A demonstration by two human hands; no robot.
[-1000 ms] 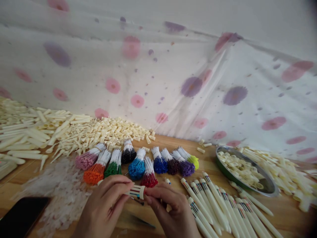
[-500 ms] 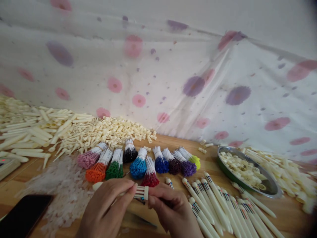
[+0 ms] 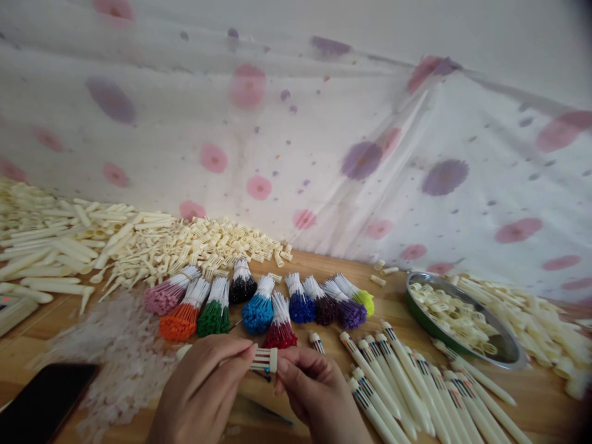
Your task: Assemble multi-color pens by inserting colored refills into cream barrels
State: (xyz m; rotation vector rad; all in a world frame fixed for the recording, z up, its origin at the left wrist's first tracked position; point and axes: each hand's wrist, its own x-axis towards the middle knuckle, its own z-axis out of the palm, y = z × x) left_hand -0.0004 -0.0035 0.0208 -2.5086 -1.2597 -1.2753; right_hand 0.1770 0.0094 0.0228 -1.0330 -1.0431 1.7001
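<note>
My left hand (image 3: 201,388) is closed around a cream multicolour pen (image 3: 264,359); its slotted end sticks out past the fingertips. My right hand (image 3: 319,388) pinches the ring at that slotted end between thumb and forefinger. The pen lies roughly level, and most of its barrel is hidden behind the left fingers. Just beyond the hands are bundles of white refills with coloured ends, among them a red bundle (image 3: 280,327), a light blue bundle (image 3: 258,311) and a green bundle (image 3: 214,311). A dark thin tool (image 3: 266,409) lies beneath the hands, partly covered.
Several filled pens (image 3: 402,376) lie at the right. Behind them stands a metal bowl (image 3: 515,357) of cream rings. Cream plastic parts (image 3: 208,243) are heaped at the back left. A dark phone (image 3: 46,401) and small translucent pieces (image 3: 115,364) lie at the left.
My right thumb has shifted up slightly against the pen's ring end. The left hand has tilted a little, covering more of the barrel's rear. Both hands keep their hold.
</note>
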